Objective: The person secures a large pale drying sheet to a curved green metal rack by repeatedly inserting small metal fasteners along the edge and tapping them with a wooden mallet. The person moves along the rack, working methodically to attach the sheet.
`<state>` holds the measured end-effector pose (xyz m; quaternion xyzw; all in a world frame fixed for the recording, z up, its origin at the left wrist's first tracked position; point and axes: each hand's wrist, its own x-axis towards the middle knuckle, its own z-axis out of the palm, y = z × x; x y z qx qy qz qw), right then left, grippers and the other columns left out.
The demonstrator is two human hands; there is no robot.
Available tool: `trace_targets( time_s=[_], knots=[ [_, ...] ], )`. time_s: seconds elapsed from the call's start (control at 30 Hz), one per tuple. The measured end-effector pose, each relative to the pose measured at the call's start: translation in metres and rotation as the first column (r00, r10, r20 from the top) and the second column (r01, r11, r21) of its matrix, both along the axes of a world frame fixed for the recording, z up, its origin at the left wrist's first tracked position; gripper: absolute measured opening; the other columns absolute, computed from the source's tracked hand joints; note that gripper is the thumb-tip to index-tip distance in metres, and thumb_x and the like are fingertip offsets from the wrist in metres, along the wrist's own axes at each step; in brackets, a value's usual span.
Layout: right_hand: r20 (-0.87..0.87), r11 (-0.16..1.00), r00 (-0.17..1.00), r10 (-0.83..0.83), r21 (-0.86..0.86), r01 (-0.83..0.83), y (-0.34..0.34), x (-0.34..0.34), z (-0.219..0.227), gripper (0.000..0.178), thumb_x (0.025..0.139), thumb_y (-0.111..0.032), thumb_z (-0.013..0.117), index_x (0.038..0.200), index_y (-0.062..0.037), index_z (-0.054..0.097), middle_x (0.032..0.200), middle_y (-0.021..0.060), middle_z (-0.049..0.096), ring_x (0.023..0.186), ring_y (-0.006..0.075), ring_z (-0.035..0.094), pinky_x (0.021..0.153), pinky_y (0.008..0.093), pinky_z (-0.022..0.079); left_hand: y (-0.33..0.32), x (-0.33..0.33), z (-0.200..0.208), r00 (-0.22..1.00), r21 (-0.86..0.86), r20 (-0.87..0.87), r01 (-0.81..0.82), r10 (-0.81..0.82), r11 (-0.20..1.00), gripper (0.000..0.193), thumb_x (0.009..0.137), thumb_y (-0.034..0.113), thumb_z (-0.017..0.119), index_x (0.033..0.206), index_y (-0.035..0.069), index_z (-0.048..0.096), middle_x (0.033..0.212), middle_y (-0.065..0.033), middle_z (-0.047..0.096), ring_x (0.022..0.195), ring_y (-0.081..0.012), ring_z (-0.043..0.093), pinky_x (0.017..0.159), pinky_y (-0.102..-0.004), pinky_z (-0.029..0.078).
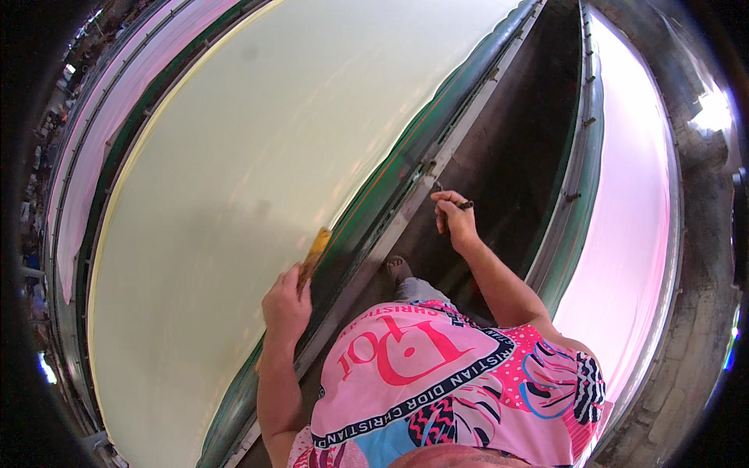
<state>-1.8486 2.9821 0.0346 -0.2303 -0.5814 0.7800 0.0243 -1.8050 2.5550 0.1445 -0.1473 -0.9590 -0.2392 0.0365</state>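
My left hand (286, 308) is closed around a flat yellow strip (318, 246) at the near edge of a long table covered in pale cream fabric (234, 156). The strip's upper end rests by the fabric's border, and its lower part is hidden behind my hand and forearm. My right hand (456, 220) is raised over the dark aisle, its fingers closed on a dark, thin, pen-like stick (466, 205). That hand is beside the table's pale metal rail (456, 148), apart from the fabric.
A green strip (390, 171) runs between the cream fabric and the rail, which carries small dark pegs. Across the dark aisle (507, 156), another long table holds pink-white fabric (628, 171). Farther left lies a table with pink fabric (117, 101). My foot (398, 269) stands in the aisle.
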Motion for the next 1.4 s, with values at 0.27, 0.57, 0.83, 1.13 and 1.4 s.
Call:
trace_targets(
  time_s=[0.27,0.57,0.83,1.13,1.4],
  knots=[
    [0.041,0.930,0.976,0.216,-0.314,-0.193,0.062,-0.022,-0.005,0.019,0.107,-0.008,0.059,0.118,-0.0041,0.073,0.083,0.0035,0.064,0.055,0.0133,0.052,0.050,0.0305,0.040,0.192,-0.114,-0.002,0.977,0.094,0.041,0.205,-0.209,0.974,0.030,0.101,0.017,0.077,0.127,0.005,0.071,0.115,-0.0179,0.077,0.103,-0.0427,0.076,0.086,-0.0531,0.061],
    [0.021,0.460,0.960,0.280,-0.880,-0.115,0.088,-0.032,-0.029,0.015,0.106,-0.015,0.064,0.120,-0.0121,0.069,0.083,0.0002,0.056,0.055,0.0103,0.042,0.048,0.0278,0.034,0.306,-0.172,-0.035,0.965,0.119,0.165,0.185,-0.203,0.976,0.035,0.095,0.023,0.085,0.119,0.003,0.069,0.111,-0.0197,0.075,0.107,-0.0433,0.074,0.091,-0.0547,0.059],
    [-0.215,0.669,0.685,0.697,0.538,-0.512,0.115,-0.049,-0.038,0.019,0.096,-0.009,0.067,0.114,-0.0141,0.072,0.089,0.0062,0.061,0.067,0.0257,0.064,0.058,0.0418,0.052,0.321,-0.171,-0.041,0.973,0.041,0.177,0.144,-0.149,0.989,0.037,0.094,0.024,0.087,0.119,0.002,0.071,0.113,-0.0205,0.076,0.110,-0.0440,0.074,0.092,-0.0536,0.060],
    [-0.063,0.255,0.609,0.790,0.938,-0.234,0.119,-0.042,-0.011,0.030,0.098,-0.008,0.069,0.125,-0.0153,0.078,0.095,0.0099,0.069,0.086,0.0284,0.076,0.072,0.0445,0.060,0.320,-0.175,-0.034,0.970,0.016,0.188,0.155,-0.155,0.988,0.033,0.094,0.021,0.086,0.115,0.002,0.071,0.111,-0.0205,0.076,0.106,-0.0444,0.074,0.091,-0.0547,0.059],
    [0.007,0.838,0.866,0.500,-0.258,-0.481,0.098,-0.037,-0.013,0.023,0.108,-0.007,0.058,0.118,-0.0068,0.079,0.076,-0.0026,0.056,0.055,0.0091,0.044,0.050,0.0287,0.034,0.321,-0.175,-0.044,0.962,0.060,0.154,0.218,-0.225,0.974,0.032,0.095,0.017,0.084,0.116,0.003,0.064,0.113,-0.0213,0.073,0.110,-0.0453,0.072,0.091,-0.0560,0.058]
  ],
)
